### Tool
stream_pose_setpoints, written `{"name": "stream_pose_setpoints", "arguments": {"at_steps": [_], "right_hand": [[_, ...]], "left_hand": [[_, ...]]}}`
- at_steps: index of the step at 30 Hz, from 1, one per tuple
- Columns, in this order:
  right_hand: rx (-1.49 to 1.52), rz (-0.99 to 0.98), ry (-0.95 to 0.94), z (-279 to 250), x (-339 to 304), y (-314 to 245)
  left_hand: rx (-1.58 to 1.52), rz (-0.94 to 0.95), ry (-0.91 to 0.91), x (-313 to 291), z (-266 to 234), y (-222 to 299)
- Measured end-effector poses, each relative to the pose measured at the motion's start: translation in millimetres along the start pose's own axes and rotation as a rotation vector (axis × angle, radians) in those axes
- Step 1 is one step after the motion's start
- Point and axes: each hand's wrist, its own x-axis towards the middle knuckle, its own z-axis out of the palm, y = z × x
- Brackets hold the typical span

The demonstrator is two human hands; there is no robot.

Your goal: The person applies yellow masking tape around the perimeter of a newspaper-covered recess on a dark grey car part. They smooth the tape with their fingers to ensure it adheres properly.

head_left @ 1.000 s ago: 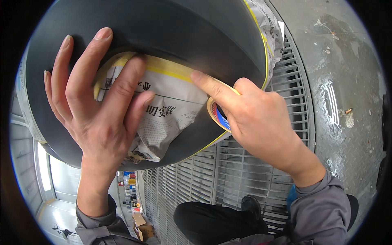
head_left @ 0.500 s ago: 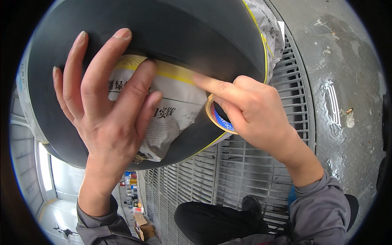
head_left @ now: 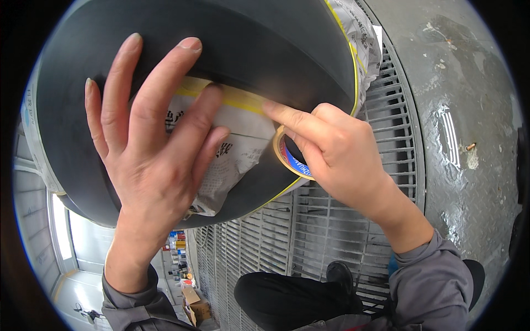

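A strip of yellow masking tape (head_left: 243,103) runs along the upper edge of a printed newspaper sheet (head_left: 234,157), against a large curved matte-black panel (head_left: 265,44). My left hand (head_left: 152,165) lies over the paper's left part, fingers spread; its index fingertip presses on the strip and the other fingertips reach over the panel. My right hand (head_left: 345,157) grips a roll of masking tape (head_left: 282,159) with a blue inner core. Its index fingertip sits at the strip's right end. Part of the roll is hidden behind that hand.
Yellow tape with more paper (head_left: 361,41) lines the panel's right edge. Below lies a metal floor grating (head_left: 248,248), with wet grey floor (head_left: 469,110) to the right. An open cardboard box (head_left: 196,306) and several small containers stand at the lower left.
My left hand has slid a little to the right along the tape strip, covering more of the newspaper. My right hand, still holding the roll, has barely moved.
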Motion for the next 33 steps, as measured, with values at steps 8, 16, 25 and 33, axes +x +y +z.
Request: {"name": "stream_pose_setpoints", "arguments": {"at_steps": [8,16,25,33], "right_hand": [[-0.036,-0.005,0.006,0.3,-2.7,-1.5],[0.018,0.036,0.045,7.1,-4.7,-5.3],[0.136,0.021,0.133,12.4,-3.0,-1.0],[0.142,0.010,0.163,17.2,-3.3,3.7]], "left_hand": [[0.000,0.012,0.011,-0.5,2.1,-0.5],[-0.023,0.025,-0.029,4.0,1.3,11.1],[-0.070,0.050,-0.044,5.3,7.8,28.6],[-0.055,-0.014,-0.024,9.5,9.2,38.0]]}}
